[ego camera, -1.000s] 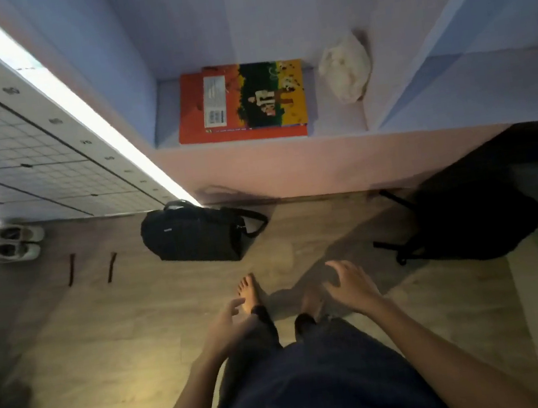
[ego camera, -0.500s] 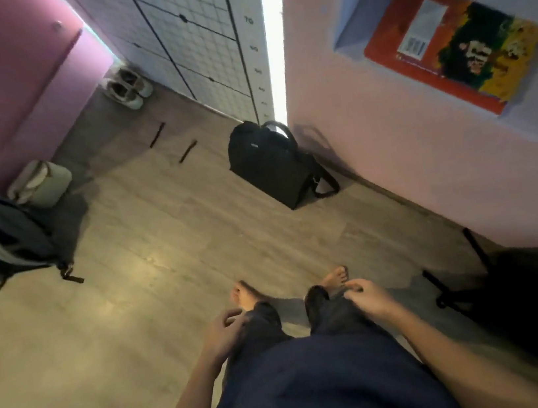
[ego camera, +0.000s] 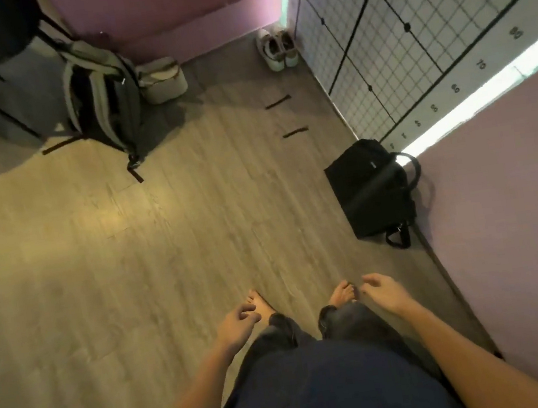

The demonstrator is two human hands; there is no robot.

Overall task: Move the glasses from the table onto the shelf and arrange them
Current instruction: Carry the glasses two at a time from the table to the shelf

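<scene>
Wooden floor [ego camera: 130, 258] holds two bare feet, two bags, one shoe pair [ego camera: 276, 47].

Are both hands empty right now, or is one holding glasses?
Empty. The left hand and right hand hang loosely curled over the floor; no glasses in view.

Wood floor [ego camera: 130, 258], pink wall [ego camera: 509, 204], grid panel [ego camera: 409, 28]

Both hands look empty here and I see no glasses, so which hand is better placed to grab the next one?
Neither, clearly. The left hand and right hand both hang empty, fingers loosely curled, level over the floor. No glasses or table in view. The black bag and wall lie on the right, so the left has slightly freer room.
</scene>
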